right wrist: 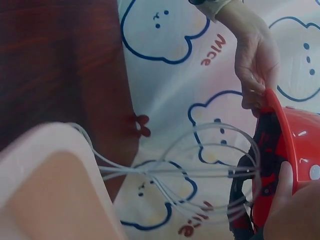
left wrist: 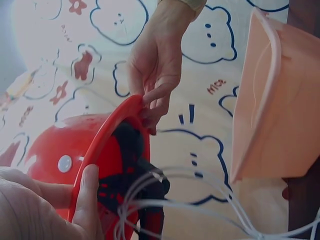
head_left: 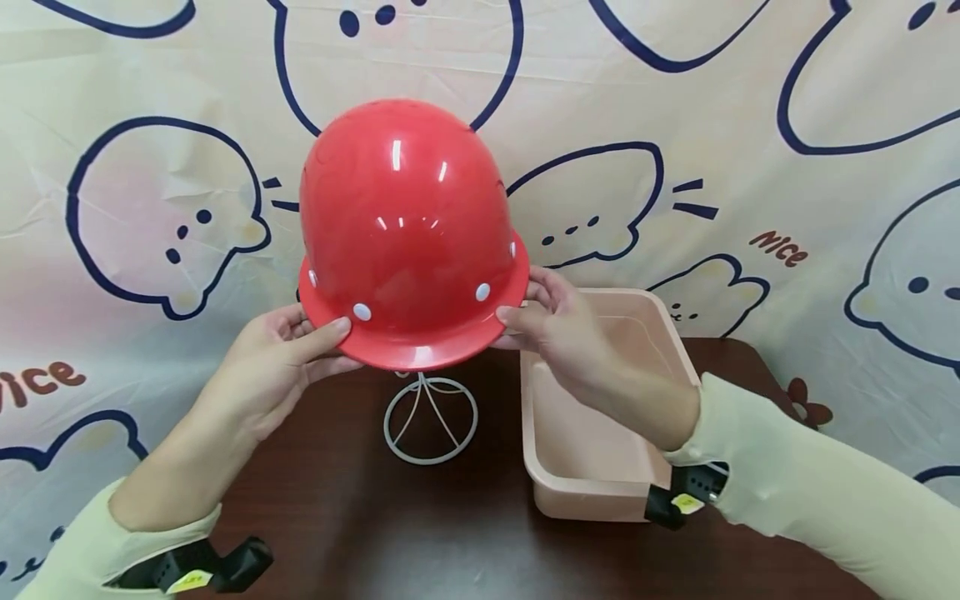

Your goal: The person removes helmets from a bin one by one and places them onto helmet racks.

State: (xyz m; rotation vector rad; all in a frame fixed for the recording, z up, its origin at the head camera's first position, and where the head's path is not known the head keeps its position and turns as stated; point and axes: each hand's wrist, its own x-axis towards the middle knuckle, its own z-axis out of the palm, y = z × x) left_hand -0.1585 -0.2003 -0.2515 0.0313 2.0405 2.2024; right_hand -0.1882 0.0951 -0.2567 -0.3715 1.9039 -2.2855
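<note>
A red hard hat (head_left: pixel 408 217) with white rivets is held up by both hands, its dome uppermost. My left hand (head_left: pixel 262 371) pinches the brim at the left, thumb on top and fingers beneath. On the right side, my right hand (head_left: pixel 562 333) grips the brim the same way. Below the hat stands a white wire stand (head_left: pixel 426 461) with a round base. Its rounded wire top lies at the hat's opening, near the black inner harness (right wrist: pixel 267 145); whether they touch I cannot tell.
A pale pink plastic bin (head_left: pixel 529 442) stands right of the wire stand on the dark brown table (head_left: pixel 337 475). Behind the table hangs a cloth (head_left: pixel 465 50) printed with cartoon bears. Black straps with small devices (head_left: pixel 701 482) sit at both wrists.
</note>
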